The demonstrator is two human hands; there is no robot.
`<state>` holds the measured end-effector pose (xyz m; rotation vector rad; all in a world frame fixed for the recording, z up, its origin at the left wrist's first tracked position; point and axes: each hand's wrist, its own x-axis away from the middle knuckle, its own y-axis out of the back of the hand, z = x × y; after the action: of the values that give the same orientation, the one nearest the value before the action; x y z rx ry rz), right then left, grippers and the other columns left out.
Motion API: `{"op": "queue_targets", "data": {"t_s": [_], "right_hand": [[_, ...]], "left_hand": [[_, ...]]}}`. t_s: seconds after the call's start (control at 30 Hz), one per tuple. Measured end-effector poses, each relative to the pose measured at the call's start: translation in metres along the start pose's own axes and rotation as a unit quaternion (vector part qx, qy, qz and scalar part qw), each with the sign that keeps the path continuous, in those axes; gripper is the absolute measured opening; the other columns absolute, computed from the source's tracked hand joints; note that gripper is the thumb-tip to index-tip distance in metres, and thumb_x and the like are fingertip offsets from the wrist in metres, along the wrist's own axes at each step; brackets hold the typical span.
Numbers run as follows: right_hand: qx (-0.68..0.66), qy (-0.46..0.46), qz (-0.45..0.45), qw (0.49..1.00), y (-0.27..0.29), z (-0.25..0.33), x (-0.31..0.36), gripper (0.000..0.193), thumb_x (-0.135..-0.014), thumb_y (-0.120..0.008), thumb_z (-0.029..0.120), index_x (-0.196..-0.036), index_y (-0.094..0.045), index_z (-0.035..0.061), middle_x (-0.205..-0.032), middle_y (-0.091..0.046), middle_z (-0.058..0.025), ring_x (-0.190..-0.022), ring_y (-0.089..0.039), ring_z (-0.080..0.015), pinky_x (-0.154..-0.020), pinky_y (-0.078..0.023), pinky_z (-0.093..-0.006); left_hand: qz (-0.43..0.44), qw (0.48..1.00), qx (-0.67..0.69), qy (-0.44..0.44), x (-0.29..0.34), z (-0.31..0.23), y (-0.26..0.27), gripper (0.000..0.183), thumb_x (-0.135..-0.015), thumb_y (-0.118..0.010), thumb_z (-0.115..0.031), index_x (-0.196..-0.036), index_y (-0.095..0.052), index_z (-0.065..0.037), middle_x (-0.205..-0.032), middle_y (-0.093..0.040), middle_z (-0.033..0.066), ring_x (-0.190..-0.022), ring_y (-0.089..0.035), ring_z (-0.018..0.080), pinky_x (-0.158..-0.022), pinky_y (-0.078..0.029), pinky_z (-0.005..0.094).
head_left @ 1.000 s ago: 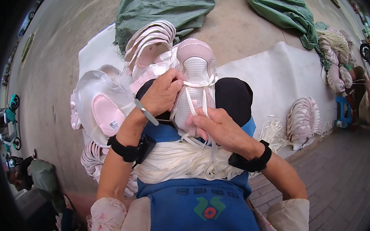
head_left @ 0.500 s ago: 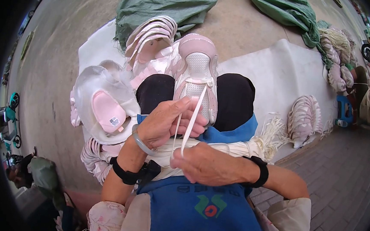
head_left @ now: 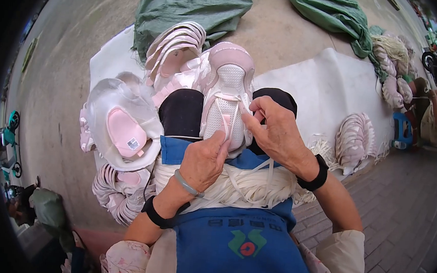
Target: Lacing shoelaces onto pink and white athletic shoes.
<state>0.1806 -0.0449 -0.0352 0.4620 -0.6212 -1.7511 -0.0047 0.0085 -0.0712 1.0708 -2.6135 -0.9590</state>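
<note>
A pink and white shoe upper [head_left: 231, 76] rests between my black-covered knees, toe pointing away, with a flat white shoelace [head_left: 222, 111] through its front eyelets. My left hand [head_left: 206, 158] is closed in a pinch on one strand of that lace, low over the tongue. At the upper's right eyelet edge, my right hand [head_left: 278, 133] pinches with thumb and forefinger on the other lace strand, whose tip is hidden by the fingers. A thick bundle of loose white laces [head_left: 255, 185] lies across my lap on the blue apron [head_left: 241, 239].
Stacked pink uppers [head_left: 177, 45] and a clear plastic bag [head_left: 102, 98] holding a pink insole piece lie left on white sheeting [head_left: 324, 78]. More uppers [head_left: 355, 141] sit at right. Green sacks [head_left: 191, 13] lie ahead. A blue stool [head_left: 402, 128] and another person are far right.
My right hand has moved up and right from my lap to the upper's right edge. My left hand has lowered slightly and now pinches the left lace strand.
</note>
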Motion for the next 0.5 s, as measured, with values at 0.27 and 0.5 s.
{"op": "queue_targets", "data": {"t_s": [0.27, 0.5], "right_hand": [[0.134, 0.085, -0.075, 0.984, -0.023, -0.014, -0.019, 0.012, -0.089, -0.057, 0.012, -0.091, -0.052, 0.0015, -0.088, -0.058, -0.0189, -0.071, -0.062, -0.0386, -0.061, -0.051, -0.0450], [0.176, 0.090, -0.082, 0.977, -0.030, -0.020, -0.037, 0.012, -0.085, -0.055, 0.011, -0.085, -0.051, 0.0000, -0.082, -0.060, -0.0201, -0.070, -0.062, -0.0385, -0.060, -0.051, -0.0454]], "left_hand": [[0.019, 0.999, 0.031, 0.035, 0.000, 0.008, -0.001, 0.016, -0.089, -0.062, -0.014, -0.083, -0.053, -0.002, -0.065, -0.058, 0.0199, -0.061, -0.060, 0.0390, -0.052, -0.045, 0.0419], [0.002, 0.990, 0.125, 0.070, 0.001, 0.001, 0.004, 0.019, -0.092, -0.062, -0.014, -0.082, -0.054, 0.000, -0.061, -0.056, 0.0119, -0.052, -0.052, 0.0172, -0.051, -0.042, 0.0302]]}}
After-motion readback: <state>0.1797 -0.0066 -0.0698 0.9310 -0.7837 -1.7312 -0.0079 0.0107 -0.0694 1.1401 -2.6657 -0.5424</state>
